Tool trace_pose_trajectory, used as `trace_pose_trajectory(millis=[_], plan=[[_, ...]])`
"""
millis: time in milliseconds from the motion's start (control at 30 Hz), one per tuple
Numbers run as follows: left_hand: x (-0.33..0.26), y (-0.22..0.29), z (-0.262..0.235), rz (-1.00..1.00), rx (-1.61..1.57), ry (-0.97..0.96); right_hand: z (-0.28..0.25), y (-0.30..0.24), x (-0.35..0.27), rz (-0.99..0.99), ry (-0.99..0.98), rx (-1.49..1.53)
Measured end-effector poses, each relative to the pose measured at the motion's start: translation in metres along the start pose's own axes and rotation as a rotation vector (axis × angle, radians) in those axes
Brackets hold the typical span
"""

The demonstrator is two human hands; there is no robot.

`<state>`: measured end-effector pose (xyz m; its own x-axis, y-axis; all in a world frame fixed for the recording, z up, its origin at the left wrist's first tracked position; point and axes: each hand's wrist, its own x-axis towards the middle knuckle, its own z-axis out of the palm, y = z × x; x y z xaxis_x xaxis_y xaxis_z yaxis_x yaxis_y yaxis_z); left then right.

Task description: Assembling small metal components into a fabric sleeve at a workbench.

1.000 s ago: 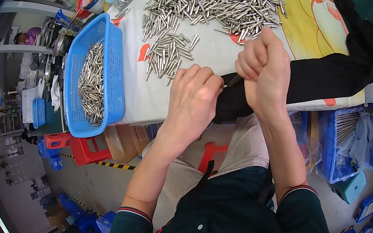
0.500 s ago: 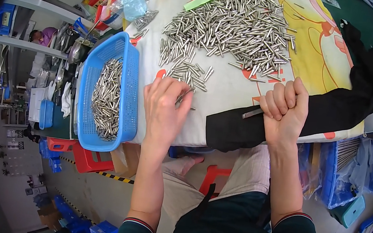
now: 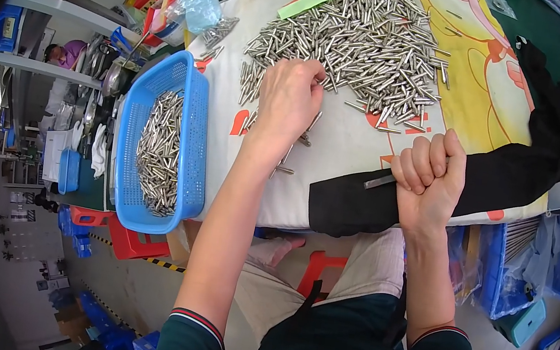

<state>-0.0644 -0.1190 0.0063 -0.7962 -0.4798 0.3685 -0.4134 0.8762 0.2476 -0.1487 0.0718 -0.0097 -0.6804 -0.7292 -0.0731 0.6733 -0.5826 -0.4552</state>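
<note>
A large heap of short silvery metal pins (image 3: 372,40) covers the far middle of the cloth-covered table (image 3: 370,156). My left hand (image 3: 290,97) reaches to the heap's near left edge, fingers curled down and thumb drawn in. Whatever the fingertips pinch is hidden beneath the hand. A few loose pins (image 3: 283,170) lie beside the left wrist. My right hand (image 3: 430,179) is a fist around a flat metal tool (image 3: 379,183), whose end sticks out to the left. This fist rests on a black cloth sleeve (image 3: 352,204) laid along the table's near edge.
Left of my arm stands a blue perforated basket (image 3: 197,144) with many pins inside. A green paper slip (image 3: 305,5) lies on the heap. Behind the basket are plastic bags (image 3: 203,8). Blue bins (image 3: 496,280) stand low at the right, and a red stool (image 3: 315,271) is under the table.
My left hand has moved away from me, from the small group of pins near the table's front to the heap's edge. My right hand still grips the flat metal tool.
</note>
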Motion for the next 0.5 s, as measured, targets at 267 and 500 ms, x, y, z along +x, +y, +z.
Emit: trace_pose_trajectory(millis=[267,500], plan=[[-0.008,0.011,-0.009,-0.168,-0.143,-0.153,-0.002,0.000,-0.002,0.007,0.001,0.009],[-0.049,0.054,-0.037,-0.122,-0.440,-0.096,-0.005,0.000,0.000,-0.003,-0.046,0.014]])
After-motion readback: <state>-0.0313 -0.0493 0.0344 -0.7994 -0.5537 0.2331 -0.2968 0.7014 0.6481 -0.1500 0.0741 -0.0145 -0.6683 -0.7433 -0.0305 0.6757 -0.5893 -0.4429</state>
